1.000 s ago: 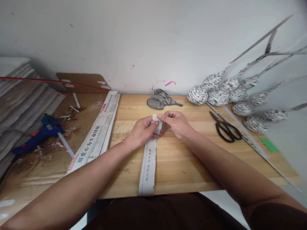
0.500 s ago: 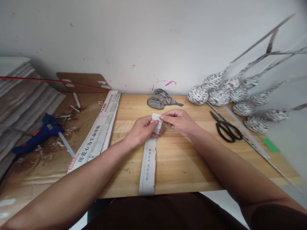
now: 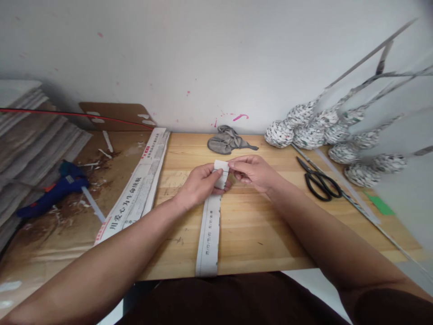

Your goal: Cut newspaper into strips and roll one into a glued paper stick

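A long newspaper strip (image 3: 209,234) runs up from the table's front edge to my hands. My left hand (image 3: 200,184) pinches its upper end, thumb on top and fingers beneath. At the far corner of that end, my right hand (image 3: 252,170) has its thumb and index finger closed on the paper's right edge. The strip's top shows a blank pale section with a dark line across it. Part of the strip just below is covered by my left fingers.
Left stand stacked newspaper strips (image 3: 135,185), a blue glue gun (image 3: 64,185) and piled paper (image 3: 40,131). A grey cloth (image 3: 228,141) lies by the wall. At right are black scissors (image 3: 320,180), several woven paper balls (image 3: 309,135) and a green piece (image 3: 380,204).
My right fingertips have shifted slightly right along the strip's top, to its edge. My left hand and the strip stay nearly where they were.
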Tool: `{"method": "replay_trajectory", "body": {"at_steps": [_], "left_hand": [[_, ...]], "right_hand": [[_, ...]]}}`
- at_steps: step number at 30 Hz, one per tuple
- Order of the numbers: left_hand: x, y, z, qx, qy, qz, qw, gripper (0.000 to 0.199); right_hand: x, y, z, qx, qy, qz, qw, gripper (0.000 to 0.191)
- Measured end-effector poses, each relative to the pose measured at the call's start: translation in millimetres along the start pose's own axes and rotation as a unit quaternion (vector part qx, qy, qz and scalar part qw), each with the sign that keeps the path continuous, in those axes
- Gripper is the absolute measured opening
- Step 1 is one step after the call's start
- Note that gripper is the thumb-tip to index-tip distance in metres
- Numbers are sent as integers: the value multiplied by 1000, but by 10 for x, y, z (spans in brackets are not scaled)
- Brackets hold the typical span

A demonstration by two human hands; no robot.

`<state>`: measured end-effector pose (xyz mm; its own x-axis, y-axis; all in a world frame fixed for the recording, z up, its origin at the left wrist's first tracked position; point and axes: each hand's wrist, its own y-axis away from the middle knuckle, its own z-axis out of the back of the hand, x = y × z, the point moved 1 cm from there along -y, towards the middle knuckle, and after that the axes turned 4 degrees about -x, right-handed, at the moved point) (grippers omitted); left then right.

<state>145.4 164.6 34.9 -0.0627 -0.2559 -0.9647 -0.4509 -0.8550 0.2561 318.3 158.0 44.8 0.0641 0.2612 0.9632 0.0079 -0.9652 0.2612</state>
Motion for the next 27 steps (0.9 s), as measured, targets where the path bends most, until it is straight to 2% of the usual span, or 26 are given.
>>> {"method": "replay_trajectory", "body": {"at_steps": [12, 27], "left_hand": [[10, 4, -10, -6, -2, -9, 1000, 26], [6, 35, -33, 43, -34, -46, 997, 22]], "right_hand": [[-92, -36, -57, -50, -28, 21, 998, 28], [-68, -5, -102, -64, -34, 16, 997, 42]]}}
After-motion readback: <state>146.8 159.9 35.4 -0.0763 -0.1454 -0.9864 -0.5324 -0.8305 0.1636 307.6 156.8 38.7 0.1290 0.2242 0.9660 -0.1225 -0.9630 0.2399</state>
